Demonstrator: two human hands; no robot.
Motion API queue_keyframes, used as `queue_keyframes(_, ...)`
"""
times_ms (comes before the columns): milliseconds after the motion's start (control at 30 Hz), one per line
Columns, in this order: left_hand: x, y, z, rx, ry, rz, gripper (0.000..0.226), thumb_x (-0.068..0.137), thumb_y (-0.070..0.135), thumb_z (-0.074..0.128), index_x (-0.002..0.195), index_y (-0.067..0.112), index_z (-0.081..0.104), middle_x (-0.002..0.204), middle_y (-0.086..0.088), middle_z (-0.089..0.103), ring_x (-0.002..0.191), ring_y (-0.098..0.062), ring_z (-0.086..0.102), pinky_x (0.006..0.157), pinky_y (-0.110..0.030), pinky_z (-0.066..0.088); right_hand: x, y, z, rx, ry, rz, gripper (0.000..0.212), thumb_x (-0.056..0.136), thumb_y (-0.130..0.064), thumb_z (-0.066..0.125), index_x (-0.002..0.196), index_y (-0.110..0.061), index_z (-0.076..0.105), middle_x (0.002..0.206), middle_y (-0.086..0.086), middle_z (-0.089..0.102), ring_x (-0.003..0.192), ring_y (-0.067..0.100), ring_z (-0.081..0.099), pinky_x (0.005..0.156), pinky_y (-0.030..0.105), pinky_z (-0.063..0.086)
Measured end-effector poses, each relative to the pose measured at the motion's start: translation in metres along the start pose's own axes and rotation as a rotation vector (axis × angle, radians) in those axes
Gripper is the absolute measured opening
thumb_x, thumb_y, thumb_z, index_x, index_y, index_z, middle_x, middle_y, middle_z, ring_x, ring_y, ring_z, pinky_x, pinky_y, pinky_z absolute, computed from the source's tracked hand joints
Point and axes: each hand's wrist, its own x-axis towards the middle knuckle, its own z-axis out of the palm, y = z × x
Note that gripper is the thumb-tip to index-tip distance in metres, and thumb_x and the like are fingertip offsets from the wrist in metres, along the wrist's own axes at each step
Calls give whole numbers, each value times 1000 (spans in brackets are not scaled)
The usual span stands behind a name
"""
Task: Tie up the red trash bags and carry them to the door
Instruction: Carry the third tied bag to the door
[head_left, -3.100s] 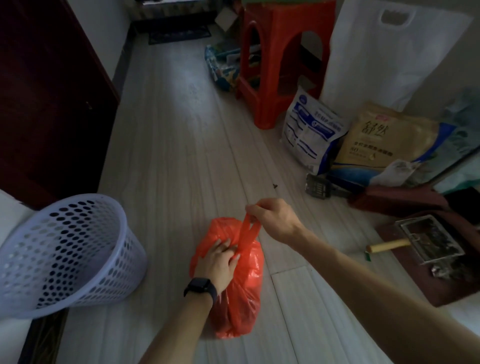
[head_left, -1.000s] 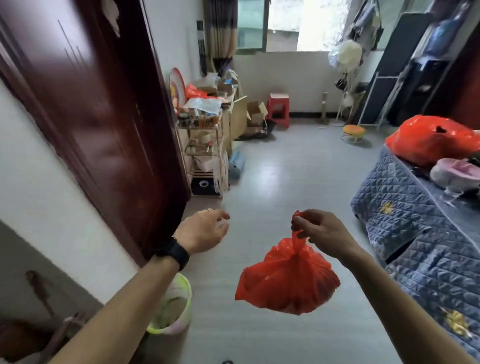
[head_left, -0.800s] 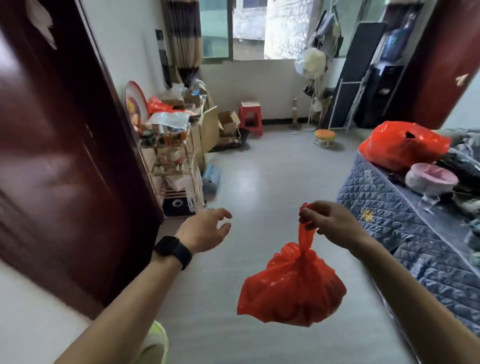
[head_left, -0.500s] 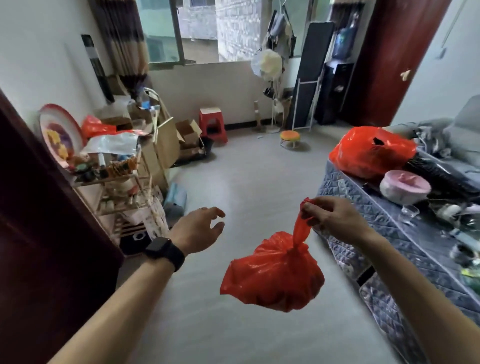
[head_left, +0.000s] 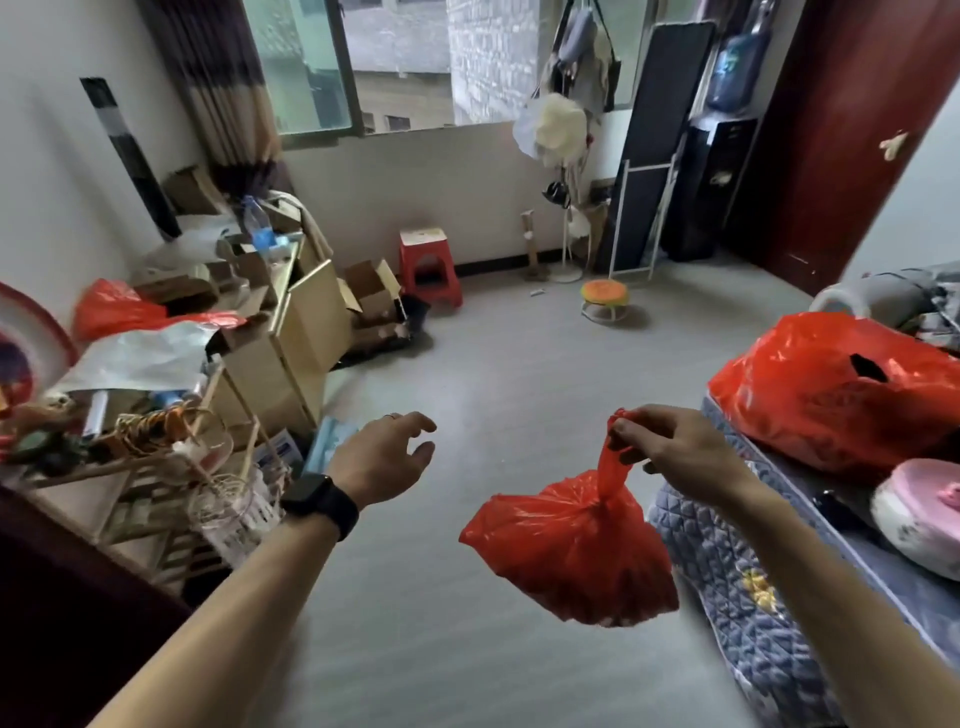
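Note:
A tied red trash bag (head_left: 574, 553) hangs in the air at centre right, its twisted neck pinched by my right hand (head_left: 675, 452). My left hand (head_left: 382, 457), with a black watch on the wrist, floats to the left of the bag with loosely spread fingers and holds nothing. A larger red bag (head_left: 836, 389) lies on the blue quilted bed (head_left: 737, 587) at the right. Another red bag (head_left: 111, 309) sits among the clutter at the left. A dark red door (head_left: 841, 135) stands at the far right.
A cluttered shelf (head_left: 135, 467) and cardboard boxes (head_left: 306, 317) line the left wall. A red stool (head_left: 428, 265), a small round stool (head_left: 605, 296) and a coat stand (head_left: 563, 156) stand by the far wall under the window. Grey floor (head_left: 498, 374) stretches ahead.
I picked the bag up off the floor and stood. The view has turned right across the room, bringing the far door into sight; the bag still hangs from my right hand.

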Motion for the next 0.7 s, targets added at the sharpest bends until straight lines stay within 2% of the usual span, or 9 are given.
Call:
queue_keyframes(233, 202, 41, -4, -41, -9, 11, 33, 93, 46, 51, 126, 40, 55, 123, 11, 61, 111, -14, 58, 95, -38, 50, 182, 8, -76, 4, 33, 17, 17, 97, -27, 61, 91, -18, 75, 86, -4, 78, 78, 15, 74, 69, 30, 52)
queue_keyframes(400, 357, 60, 1, -14, -18, 87, 33, 94, 46, 51, 126, 41, 55, 123, 13, 60, 111, -13, 58, 94, -37, 50, 317, 29, -114, -9, 86, 32, 18, 97, -27, 61, 91, -15, 74, 85, -4, 78, 79, 16, 74, 73, 35, 53)
queue_keyframes(567, 556, 90, 0, 11, -22, 182, 33, 95, 43, 51, 128, 38, 55, 124, 10, 61, 113, -14, 58, 95, -37, 50, 476, 64, -169, -25, 182, 112, 19, 97, -27, 61, 89, -16, 75, 85, -4, 78, 81, 16, 75, 76, 37, 53)
queue_keyframes(700, 676, 134, -6, 50, -28, 281, 33, 95, 42, 50, 127, 36, 56, 124, 8, 62, 113, -16, 59, 94, -37, 48, 564, 76, -218, 7, 270, 173, 17, 97, -26, 61, 92, -17, 75, 86, -3, 78, 81, 17, 75, 73, 33, 50)
